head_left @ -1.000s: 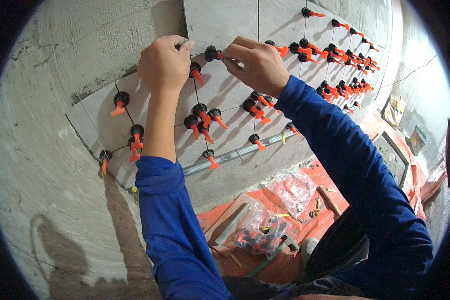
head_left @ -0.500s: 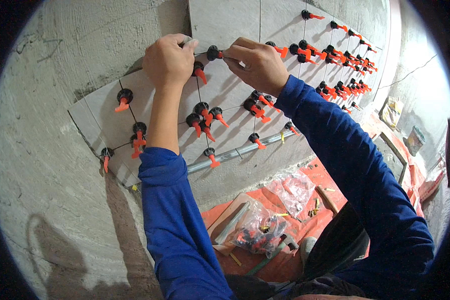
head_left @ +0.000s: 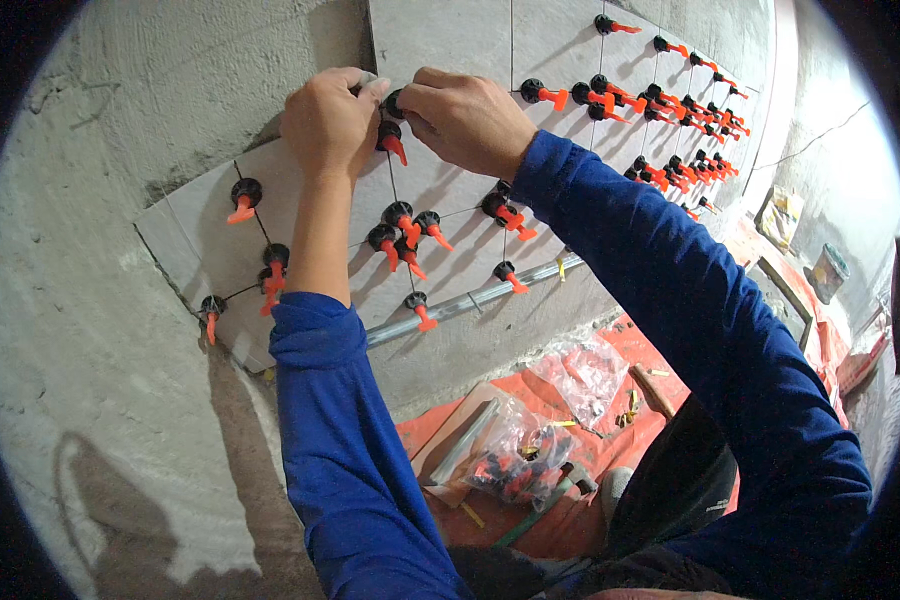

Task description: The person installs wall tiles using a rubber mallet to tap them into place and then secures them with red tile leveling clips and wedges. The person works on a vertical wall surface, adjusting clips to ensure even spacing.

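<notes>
My right hand [head_left: 470,118] is closed round a tile leveler, whose black round cap [head_left: 394,103] shows at the fingertips; its handle is hidden by the fingers. The cap sits by the joint between the upper tile [head_left: 440,45] and the tile row below. Left of it, my left hand [head_left: 328,125] is closed with thumb and forefinger together beside the upper tile's lower corner. What it pinches, if anything, is hidden. Just below the two hands another tile leveler [head_left: 391,140], black with a red handle, stands in a vertical joint.
Several more red-handled levelers [head_left: 660,100] stick out of the tile joints. A metal rail [head_left: 470,304] runs along the tiles' lower edge. On the red sheet [head_left: 430,428] lie a plastic bag of levelers [head_left: 520,465], a hammer [head_left: 570,482] and another clear bag [head_left: 585,380].
My right hand has moved left along the joint with the leveler, close up to my left hand. The left hand has stayed almost where it was.
</notes>
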Demonstrator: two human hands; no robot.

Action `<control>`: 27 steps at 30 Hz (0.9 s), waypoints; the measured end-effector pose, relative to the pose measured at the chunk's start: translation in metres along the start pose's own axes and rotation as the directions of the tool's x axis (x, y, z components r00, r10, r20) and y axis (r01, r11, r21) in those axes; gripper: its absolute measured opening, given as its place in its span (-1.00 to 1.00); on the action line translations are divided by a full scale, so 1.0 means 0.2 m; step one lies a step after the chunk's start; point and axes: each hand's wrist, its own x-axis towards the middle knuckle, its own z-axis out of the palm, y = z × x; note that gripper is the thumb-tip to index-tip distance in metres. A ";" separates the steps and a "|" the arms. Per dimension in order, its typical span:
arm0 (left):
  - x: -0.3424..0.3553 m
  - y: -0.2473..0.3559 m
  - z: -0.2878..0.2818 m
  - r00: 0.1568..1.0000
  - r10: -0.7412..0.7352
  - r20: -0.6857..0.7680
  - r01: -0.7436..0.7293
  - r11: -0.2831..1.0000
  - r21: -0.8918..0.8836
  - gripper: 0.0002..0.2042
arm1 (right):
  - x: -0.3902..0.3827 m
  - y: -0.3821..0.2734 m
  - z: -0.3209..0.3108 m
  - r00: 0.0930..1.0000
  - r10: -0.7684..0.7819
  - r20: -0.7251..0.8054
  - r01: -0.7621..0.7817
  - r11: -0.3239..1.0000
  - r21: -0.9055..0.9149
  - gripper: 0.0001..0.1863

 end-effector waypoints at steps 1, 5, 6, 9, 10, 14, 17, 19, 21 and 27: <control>0.01 -0.01 -0.01 0.999 0.032 0.002 -0.032 0.999 -0.012 -0.80 | 0.00 0.00 0.00 1.000 -0.004 -0.009 0.004 1.000 0.005 -0.88; 0.01 -0.04 -0.07 0.986 0.161 -0.050 -0.167 0.976 -0.140 -0.81 | -0.01 -0.02 -0.03 0.999 0.036 -0.030 -0.034 0.997 0.072 -0.84; 0.00 -0.04 -0.09 0.981 0.182 -0.064 -0.191 0.963 -0.192 -0.80 | -0.02 -0.03 -0.04 0.997 0.045 -0.063 -0.039 0.995 0.094 -0.82; -0.03 -0.03 -0.10 0.972 0.204 0.118 -0.168 0.951 -0.258 -0.72 | -0.06 -0.06 -0.07 0.987 0.144 -0.076 -0.132 0.980 0.147 -0.77; -0.03 -0.03 -0.10 0.960 0.236 0.152 -0.190 0.945 -0.267 -0.71 | -0.08 -0.07 -0.09 0.982 0.165 -0.091 -0.149 0.975 0.163 -0.76; 0.00 -0.01 -0.08 0.904 0.322 0.281 -0.305 0.947 -0.104 -0.63 | -0.10 -0.08 -0.12 0.975 0.201 -0.100 -0.185 0.971 0.149 -0.76; 0.04 -0.02 -0.07 0.883 0.270 0.385 -0.264 0.962 -0.068 -0.68 | -0.06 -0.07 -0.12 0.982 0.179 -0.063 -0.174 0.981 0.085 -0.77; 0.04 -0.02 -0.06 0.896 0.250 0.368 -0.246 0.968 -0.057 -0.68 | -0.04 -0.07 -0.13 0.984 0.164 -0.073 -0.158 0.984 0.083 -0.77; 0.04 -0.01 -0.06 0.894 0.247 0.373 -0.243 0.968 -0.058 -0.70 | -0.04 -0.08 -0.15 0.981 0.163 -0.107 -0.155 0.985 0.082 -0.78; 0.08 -0.09 -0.20 0.963 0.169 0.209 -0.210 0.958 0.194 -0.73 | -0.48 -0.32 -0.24 0.992 0.116 -0.040 -0.096 0.936 0.340 -0.86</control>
